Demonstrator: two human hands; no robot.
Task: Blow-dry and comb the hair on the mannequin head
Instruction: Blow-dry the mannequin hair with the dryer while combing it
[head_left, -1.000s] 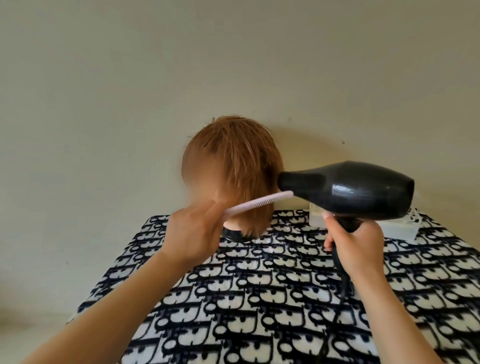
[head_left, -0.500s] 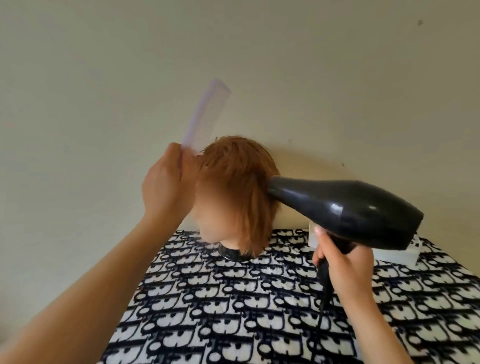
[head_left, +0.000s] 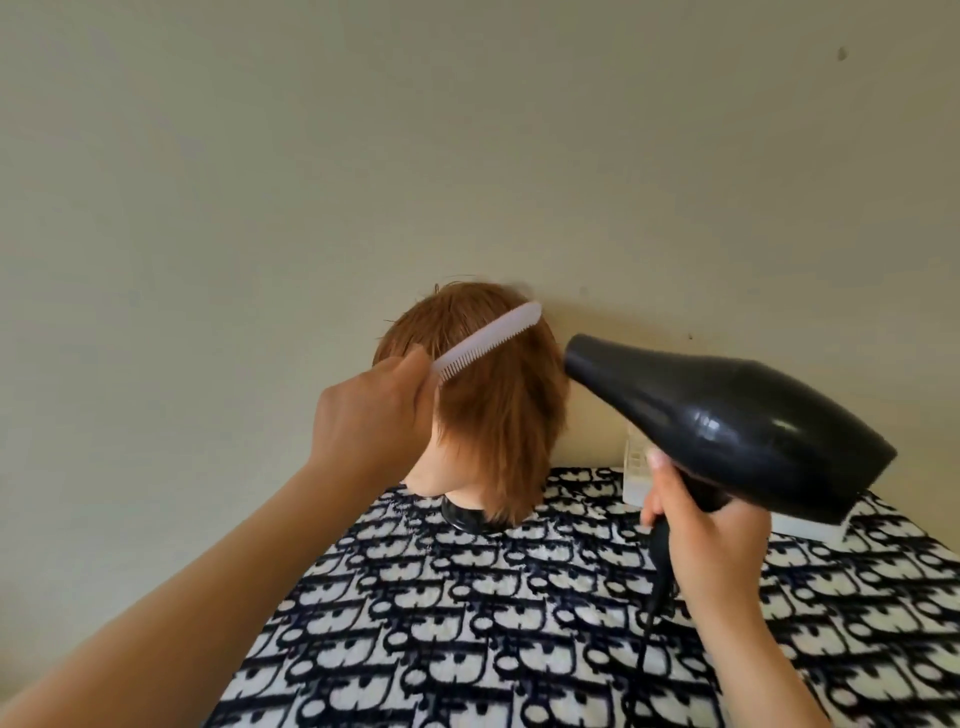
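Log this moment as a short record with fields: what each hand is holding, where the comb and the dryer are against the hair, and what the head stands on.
left hand: closed on one end of the pink comb
comb: laid slanting across the upper hair, teeth down
right hand: grip closed on the handle of the black hair dryer
dryer nozzle: aimed at the right side of the hair, close beside it
mannequin head: upright on a black base
surface: patterned black-and-white cloth
behind dryer: white box, partly hidden
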